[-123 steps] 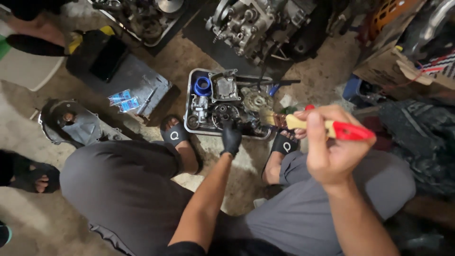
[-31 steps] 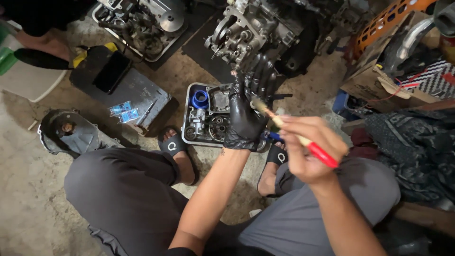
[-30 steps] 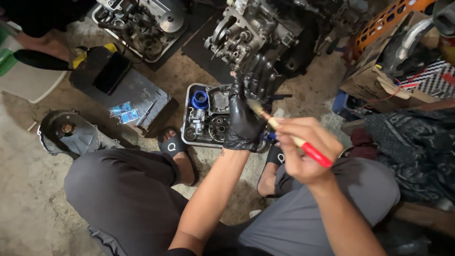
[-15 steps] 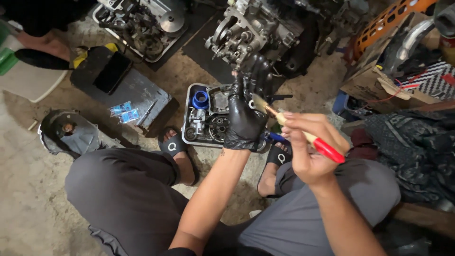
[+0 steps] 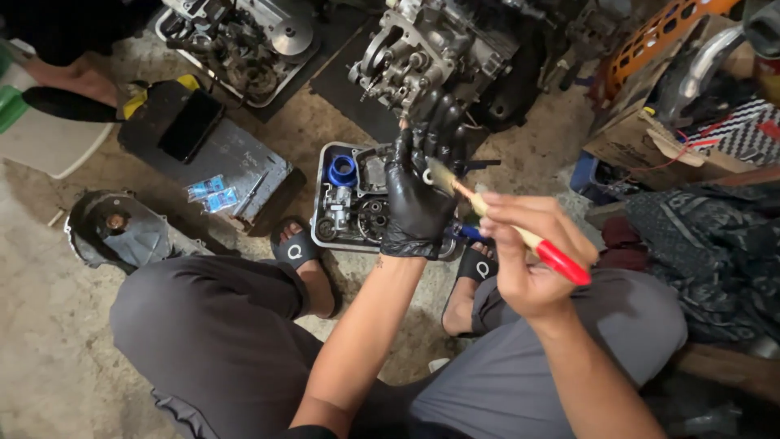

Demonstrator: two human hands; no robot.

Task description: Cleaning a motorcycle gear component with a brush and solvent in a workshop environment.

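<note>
My left hand (image 5: pixel 418 191) wears a black glove and is raised above a metal parts tray (image 5: pixel 318 195), palm toward me with the fingers spread. I see nothing in it. My bare right hand (image 5: pixel 528 260) grips a paintbrush with a red handle (image 5: pixel 561 262). The bristles touch the gloved palm near the base of the fingers. The tray sits on the ground between my sandalled feet and holds gears, small engine parts and a blue ring (image 5: pixel 341 170).
An engine block (image 5: pixel 422 57) stands behind the tray, beside another tray of engine parts (image 5: pixel 244 41). A black box (image 5: pixel 191 130) and a round cover (image 5: pixel 118 232) lie left. A cardboard box (image 5: pixel 642 138) and dark cloth (image 5: pixel 715 252) lie right. Another person's foot (image 5: pixel 69 81) is upper left.
Four seconds ago my left hand was down at the tray; it is now lifted with the palm facing me. The brush has come onto the glove and shifts slightly across it.
</note>
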